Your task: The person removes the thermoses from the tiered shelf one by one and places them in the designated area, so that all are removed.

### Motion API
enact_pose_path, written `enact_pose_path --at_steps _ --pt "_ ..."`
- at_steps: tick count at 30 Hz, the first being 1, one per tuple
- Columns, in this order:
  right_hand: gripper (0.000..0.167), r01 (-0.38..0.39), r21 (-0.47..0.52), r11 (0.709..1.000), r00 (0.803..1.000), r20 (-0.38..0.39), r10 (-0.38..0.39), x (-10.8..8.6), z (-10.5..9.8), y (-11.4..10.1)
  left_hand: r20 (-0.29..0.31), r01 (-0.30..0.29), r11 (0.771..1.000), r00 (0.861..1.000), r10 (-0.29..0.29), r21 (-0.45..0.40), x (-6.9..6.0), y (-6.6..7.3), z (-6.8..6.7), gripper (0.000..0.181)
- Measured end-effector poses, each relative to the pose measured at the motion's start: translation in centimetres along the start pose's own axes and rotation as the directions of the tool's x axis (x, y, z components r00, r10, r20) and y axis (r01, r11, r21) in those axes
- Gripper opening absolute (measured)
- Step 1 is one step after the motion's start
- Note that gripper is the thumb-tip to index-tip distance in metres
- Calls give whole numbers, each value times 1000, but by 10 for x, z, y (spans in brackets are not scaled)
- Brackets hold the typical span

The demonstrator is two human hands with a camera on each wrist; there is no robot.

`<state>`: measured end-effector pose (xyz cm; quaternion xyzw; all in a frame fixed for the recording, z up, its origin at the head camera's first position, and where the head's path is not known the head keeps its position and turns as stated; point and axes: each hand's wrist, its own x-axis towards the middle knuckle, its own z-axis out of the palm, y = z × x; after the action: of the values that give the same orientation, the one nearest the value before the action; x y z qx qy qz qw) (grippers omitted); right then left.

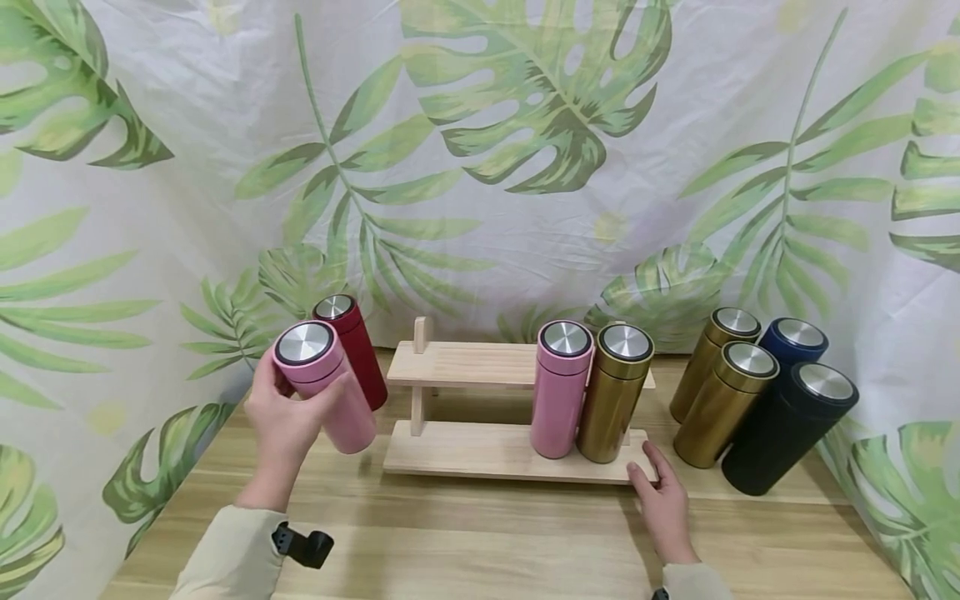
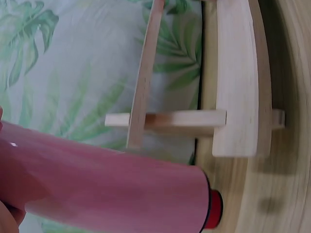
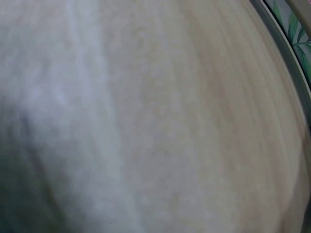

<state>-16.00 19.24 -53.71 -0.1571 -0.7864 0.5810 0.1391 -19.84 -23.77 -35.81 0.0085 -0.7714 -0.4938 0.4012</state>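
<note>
The pink bottle (image 1: 352, 421) is held in the left hand (image 1: 285, 425), its fingers and thumb wrapped about the upper body, beneath the lid (image 1: 303, 342). It is carried to the left of the rack (image 1: 442, 454), seemingly lifted off the surface (image 1: 465, 542); whether it is tilted cannot be told.

The right hand (image 1: 663, 496) is placed at the right front corner of the rack's lower board, thumb and forefinger parted about it; whether the board is pinched or merely touched cannot be told. In the right wrist view only blurred wood is clearly shown.

Just beyond the left hand, the red bottle (image 1: 367, 358) is partly hidden by the pink one. On the lower board, towards its right end, a second pink bottle (image 1: 561, 408) and a gold bottle (image 1: 611, 408) are stood side by side. No bottle is borne by the upper board (image 1: 465, 364).

By this showing, the work is judged to be at an early stage: two bottles are racked, six are not. Of those six, two gold ones (image 1: 716, 421), a blue bottle (image 1: 797, 335) and a black bottle (image 1: 765, 442) are clustered right of the rack. All eight are capped, so their contents are hidden.
</note>
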Motion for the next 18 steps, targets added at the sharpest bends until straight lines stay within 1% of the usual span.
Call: enact_pose_path --at_steps 3,6,9,12,16,18 --pt "51 -8 -6 1000 1000 1 8 0 0 0 -39 29 999 999 -28 26 2 -7 -3 77" --pt "51 -18 -3 1000 1000 1 18 0 0 -1 -73 78 995 995 -73 59 4 -12 -6 78" --pt "51 -18 -3 1000 1000 1 18 0 -1 -1 -104 123 991 988 -117 58 5 -17 -8 78" --pt "51 -16 0 1000 1000 0 16 0 -1 -1 -146 149 987 979 -139 56 4 -25 -9 77" --pt "51 -15 2 1000 1000 4 15 0 0 -1 -199 166 984 968 -151 63 4 -36 -10 78" --pt "51 -11 3 1000 1000 3 11 -1 0 -2 -215 177 983 963 -162 53 4 -42 -9 79"
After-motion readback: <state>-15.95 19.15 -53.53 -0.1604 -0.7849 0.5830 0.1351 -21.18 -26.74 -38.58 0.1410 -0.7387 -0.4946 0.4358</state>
